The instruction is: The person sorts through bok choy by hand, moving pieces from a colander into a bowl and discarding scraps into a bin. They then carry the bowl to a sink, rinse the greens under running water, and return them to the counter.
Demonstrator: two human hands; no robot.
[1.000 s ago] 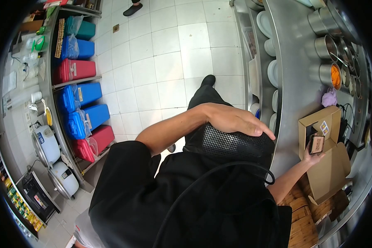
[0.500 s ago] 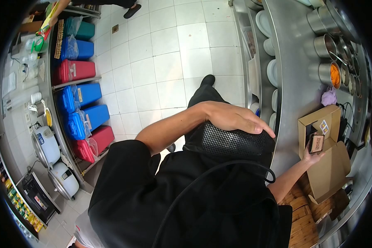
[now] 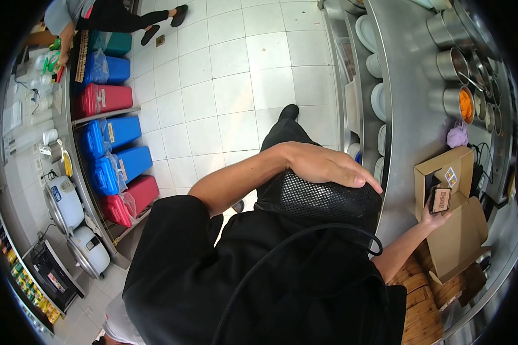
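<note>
My left hand lies palm down over a black mesh item in front of my dark clothes. Its fingers stretch to the right, and the thumb rests on the mesh. At the right, my right hand grips a small stamp with a black body and a tan, printed-looking face turned up. The stamp is held over an open cardboard box on the steel counter. A square sticker shows inside the box, and its lid flap hangs open below my right wrist.
Metal pots, one with orange pieces, and a purple bag stand along the counter. Stacked plates sit on the shelf beneath. Blue and red bins fill the left rack. Another person stands at the upper left.
The other person at the upper left has come further into view, both feet now showing, and the colourful item at their hand has dropped lower. My hands and the stamp stay nearly still.
</note>
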